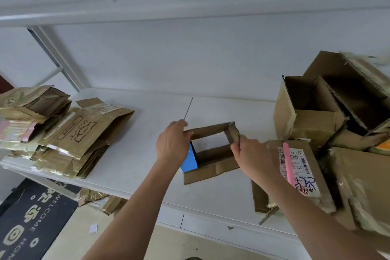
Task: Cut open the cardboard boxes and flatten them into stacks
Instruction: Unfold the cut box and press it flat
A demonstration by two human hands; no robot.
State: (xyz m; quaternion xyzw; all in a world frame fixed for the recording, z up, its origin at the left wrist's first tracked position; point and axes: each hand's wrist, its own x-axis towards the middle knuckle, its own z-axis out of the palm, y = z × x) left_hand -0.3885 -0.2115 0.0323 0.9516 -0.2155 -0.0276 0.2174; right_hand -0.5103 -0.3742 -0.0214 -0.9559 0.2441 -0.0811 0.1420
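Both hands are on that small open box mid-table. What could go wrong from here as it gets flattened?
The left hand grips the small box at the side with the blue panel, the right hand at the opposite corner; either grip could slip as it collapses. The pink cutter lies loose on the labelled box beside the right forearm and could be knocked off.

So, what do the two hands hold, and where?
Both grip the small open box: left hand at its left wall, right hand pinching its right corner.

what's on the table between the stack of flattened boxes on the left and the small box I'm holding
Nothing: the head view shows only bare white table between the flattened stack and the small box.
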